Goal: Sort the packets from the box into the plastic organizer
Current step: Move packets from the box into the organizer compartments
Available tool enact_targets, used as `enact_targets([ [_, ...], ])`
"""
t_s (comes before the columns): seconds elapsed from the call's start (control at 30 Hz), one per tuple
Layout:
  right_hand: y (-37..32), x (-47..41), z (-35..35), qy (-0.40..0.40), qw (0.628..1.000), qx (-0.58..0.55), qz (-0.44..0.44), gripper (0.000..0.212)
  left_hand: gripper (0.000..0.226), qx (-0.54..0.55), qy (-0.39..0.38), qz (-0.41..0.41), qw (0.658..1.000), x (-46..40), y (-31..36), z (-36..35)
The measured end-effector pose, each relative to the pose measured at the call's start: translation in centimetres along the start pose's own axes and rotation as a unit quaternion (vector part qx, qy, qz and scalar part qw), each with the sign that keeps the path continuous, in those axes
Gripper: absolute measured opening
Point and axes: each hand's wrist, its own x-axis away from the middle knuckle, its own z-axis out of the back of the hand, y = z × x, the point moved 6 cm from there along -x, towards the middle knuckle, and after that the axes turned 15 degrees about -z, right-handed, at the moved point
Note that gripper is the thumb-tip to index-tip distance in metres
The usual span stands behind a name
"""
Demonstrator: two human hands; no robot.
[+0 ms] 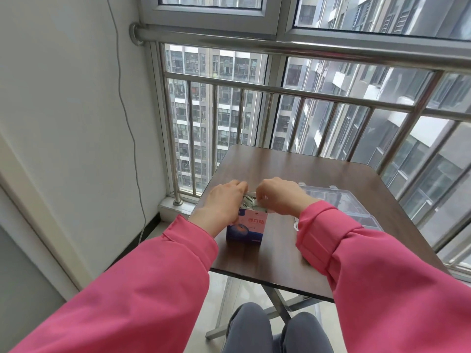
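A small pink and blue box (pixel 248 229) stands on the brown table (pixel 293 250), open at the top with several white packets (pixel 251 202) showing inside. My left hand (pixel 224 202) grips the box's left side, fingers curled over its rim. My right hand (pixel 279 196) reaches into the open top with fingers bent down among the packets; whether it pinches one is hidden. The clear plastic organizer (pixel 356 207) lies to the right of the box, partly behind my right sleeve.
The table sits in a corner against a steel railing (pixel 280 90) and window. A white wall with a hanging cable (pixel 132 138) is on the left. My knees (pixel 275 329) are under the table's near edge.
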Motion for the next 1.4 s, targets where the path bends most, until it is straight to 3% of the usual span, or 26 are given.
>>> enact_targets([
  [0.37, 1.1, 0.7, 0.0, 0.027, 0.985, -0.167, 0.028, 0.008, 0.065, 0.011, 0.004, -0.001, 1.000, 0.1, 0.1, -0.1],
  [0.6, 0.6, 0.8, 0.0, 0.044, 0.993, -0.092, 0.054, 0.017, 0.065, 0.014, 0.000, 0.002, 1.000, 0.1, 0.1, -0.1],
  [0.73, 0.8, 0.4, 0.0, 0.057, 0.992, -0.102, 0.049, 0.005, 0.058, 0.018, 0.007, 0.004, 1.000, 0.1, 0.2, 0.0],
  [0.83, 1.4, 0.3, 0.1, 0.060, 0.979, -0.193, 0.023, 0.015, 0.056, 0.015, 0.009, 0.003, 1.000, 0.1, 0.2, 0.1],
  [0.97, 2.2, 0.4, 0.3, 0.065, 0.946, -0.317, 0.013, 0.009, 0.056, 0.014, 0.008, 0.002, 1.000, 0.2, 0.2, 0.0],
  [1.1, 3.3, 0.6, 0.4, 0.049, 0.916, -0.399, -0.010, 0.026, 0.055, 0.017, 0.011, 0.000, 1.000, 0.3, 0.2, 0.0],
  [1.2, 3.3, 0.4, 0.5, 0.065, 0.936, -0.346, -0.012, 0.034, 0.057, 0.020, 0.011, 0.001, 1.000, 0.3, 0.3, 0.0],
  [1.4, 2.0, 0.7, 1.1, 0.081, 0.967, -0.242, 0.014, 0.022, 0.057, 0.025, 0.008, 0.001, 1.000, 0.2, 0.2, -0.1],
])
